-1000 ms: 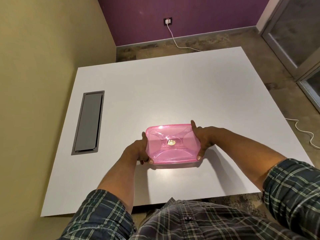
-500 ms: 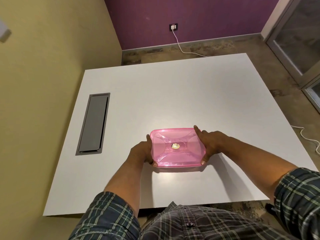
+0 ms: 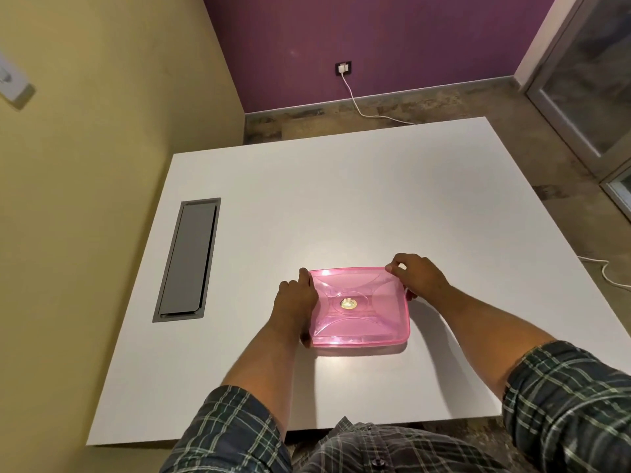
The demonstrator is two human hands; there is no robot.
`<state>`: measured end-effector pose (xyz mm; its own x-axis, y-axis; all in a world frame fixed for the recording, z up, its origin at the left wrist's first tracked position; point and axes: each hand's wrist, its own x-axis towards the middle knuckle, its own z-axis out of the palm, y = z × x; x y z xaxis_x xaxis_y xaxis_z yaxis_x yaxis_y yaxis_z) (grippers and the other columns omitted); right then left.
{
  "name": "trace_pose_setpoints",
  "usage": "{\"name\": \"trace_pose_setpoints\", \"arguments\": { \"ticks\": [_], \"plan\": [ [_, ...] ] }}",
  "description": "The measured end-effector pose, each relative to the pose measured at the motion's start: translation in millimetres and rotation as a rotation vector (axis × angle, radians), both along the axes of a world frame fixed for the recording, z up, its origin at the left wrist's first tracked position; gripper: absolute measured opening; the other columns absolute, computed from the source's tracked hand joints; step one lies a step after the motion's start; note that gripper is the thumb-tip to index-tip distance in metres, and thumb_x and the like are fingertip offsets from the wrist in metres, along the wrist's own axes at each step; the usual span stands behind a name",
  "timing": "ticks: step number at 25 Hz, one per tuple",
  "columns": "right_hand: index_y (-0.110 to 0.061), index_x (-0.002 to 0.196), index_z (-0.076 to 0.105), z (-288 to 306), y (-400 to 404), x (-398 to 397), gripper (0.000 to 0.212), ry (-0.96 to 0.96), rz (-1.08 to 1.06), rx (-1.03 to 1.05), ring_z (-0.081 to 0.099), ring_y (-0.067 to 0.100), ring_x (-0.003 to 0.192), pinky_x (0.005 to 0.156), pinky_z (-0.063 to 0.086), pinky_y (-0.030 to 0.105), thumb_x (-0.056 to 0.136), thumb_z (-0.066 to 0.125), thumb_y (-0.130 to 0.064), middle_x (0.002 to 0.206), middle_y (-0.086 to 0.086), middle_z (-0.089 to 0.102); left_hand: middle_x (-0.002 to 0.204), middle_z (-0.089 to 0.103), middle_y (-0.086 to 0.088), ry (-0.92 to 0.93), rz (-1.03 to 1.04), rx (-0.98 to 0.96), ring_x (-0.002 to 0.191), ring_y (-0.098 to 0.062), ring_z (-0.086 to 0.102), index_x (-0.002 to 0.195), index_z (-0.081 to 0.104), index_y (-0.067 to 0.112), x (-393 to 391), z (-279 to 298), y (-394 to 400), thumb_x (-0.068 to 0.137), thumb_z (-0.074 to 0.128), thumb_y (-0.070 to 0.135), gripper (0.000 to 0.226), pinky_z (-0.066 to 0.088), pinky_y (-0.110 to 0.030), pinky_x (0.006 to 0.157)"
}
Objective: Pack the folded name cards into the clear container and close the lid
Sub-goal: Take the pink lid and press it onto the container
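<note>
DESK: What step do we have here?

FIELD: We read it as the closing one. A pink-lidded container [image 3: 359,307] sits on the white table [image 3: 341,206], toward the near edge and about mid-width, with the lid [image 3: 358,288] lying flat across the top. The left hand [image 3: 296,303] lies along the container's left edge, fingers curled down over the lid rim. The right hand [image 3: 417,276] is at the far right corner, thumb and fingers pinching that corner of the lid.

DESK: Is it sealed?

FIELD: We cannot tell. The lid looks level, but no catch or gap shows from above. Our judgement: the next move calls for firm presses round the rim, corner by corner, with one hand steadying the box so it does not slide on the smooth top.

DESK: And the name cards?

FIELD: None visible. The tinted lid hides the inside, so we cannot say whether any are packed.

DESK: Give us the count.

FIELD: One container, one lid, two hands on it. Beyond that: one grey cable hatch [image 3: 187,261] set in the table at left, one wall socket [image 3: 343,68] on the far purple wall.
</note>
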<state>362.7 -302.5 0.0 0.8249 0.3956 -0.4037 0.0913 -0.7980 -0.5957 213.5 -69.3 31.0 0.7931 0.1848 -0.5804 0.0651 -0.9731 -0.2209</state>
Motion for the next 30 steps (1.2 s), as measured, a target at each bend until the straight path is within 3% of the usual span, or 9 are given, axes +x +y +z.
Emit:
{"name": "trace_pose_setpoints", "arguments": {
  "ticks": [4,8,11,14,18,25,28,30],
  "plan": [
    [-0.019,0.078,0.071,-2.7,-2.3,9.5,0.031,0.145,-0.084,0.056,0.068,0.026,0.048,0.056,0.059,0.037,0.088,0.067,-0.048,0.064,0.010,0.071,0.143,0.029,-0.025,0.046,-0.016,0.004,0.084,-0.030,0.063,0.130,0.051,-0.009,7.6,-0.5,2.1,0.033,0.099,0.049,0.123,0.037,-0.036,0.073],
    [-0.008,0.081,0.073,-5.7,-2.9,19.6,0.040,0.277,-0.150,0.004,0.066,0.023,0.046,0.052,0.055,0.029,0.085,0.072,-0.049,0.067,0.012,0.071,0.140,0.031,-0.023,0.053,0.006,-0.023,0.077,-0.028,0.060,0.127,0.053,-0.010,10.4,-2.9,5.1,0.035,0.099,0.048,0.117,0.037,-0.035,0.070],
    [-0.013,0.077,0.073,-5.7,0.5,26.4,0.043,0.255,-0.103,-0.089,0.070,0.022,0.049,0.063,0.057,0.034,0.082,0.071,-0.056,0.063,0.006,0.073,0.140,0.033,-0.022,0.033,0.051,-0.048,0.061,-0.023,0.044,0.126,0.050,-0.014,12.0,-4.1,6.4,0.044,0.099,0.037,0.108,0.039,-0.036,0.068],
    [-0.016,0.073,0.072,-2.5,1.4,25.2,0.047,0.216,-0.062,-0.142,0.072,0.023,0.054,0.073,0.060,0.039,0.081,0.066,-0.062,0.062,0.001,0.073,0.140,0.031,-0.023,0.039,0.020,-0.028,0.074,-0.029,0.055,0.129,0.047,-0.014,9.6,-0.3,4.5,0.035,0.100,0.043,0.122,0.037,-0.035,0.068],
    [-0.015,0.073,0.070,0.5,-0.7,12.3,0.052,0.143,-0.077,-0.153,0.070,0.018,0.049,0.073,0.058,0.037,0.083,0.059,-0.065,0.060,-0.001,0.072,0.142,0.030,-0.023,-0.019,0.022,-0.036,0.087,-0.032,0.063,0.137,0.039,-0.011,4.2,2.9,3.7,0.038,0.101,0.039,0.127,0.043,-0.036,0.073],
    [-0.018,0.066,0.066,-6.3,4.2,-4.9,0.054,-0.045,-0.111,-0.220,0.070,0.017,0.052,0.070,0.052,0.027,0.087,0.051,-0.066,0.054,-0.002,0.069,0.138,0.032,-0.018,-0.041,0.051,-0.060,0.081,-0.032,0.065,0.140,0.031,-0.009,-2.5,5.0,2.7,0.032,0.100,0.043,0.139,0.037,-0.034,0.070],
    [-0.022,0.073,0.067,-3.9,6.7,-9.8,0.051,-0.092,-0.068,-0.286,0.071,0.026,0.077,0.076,0.051,0.031,0.091,0.046,-0.066,0.077,0.002,0.074,0.143,0.029,-0.018,-0.058,0.034,-0.027,0.092,-0.033,0.065,0.144,0.027,-0.010,-3.7,4.1,0.4,0.035,0.099,0.049,0.143,0.038,-0.036,0.073],
    [-0.027,0.108,0.068,-4.1,8.9,-16.0,0.045,-0.183,-0.021,-0.351,0.066,0.030,0.101,0.083,0.048,0.035,0.097,0.039,-0.060,0.110,0.005,0.070,0.154,0.018,-0.020,-0.095,0.019,-0.044,0.120,-0.034,0.055,0.151,0.016,-0.009,-5.3,1.7,0.3,0.042,0.095,0.053,0.148,0.042,-0.039,0.089]
  ]
}}
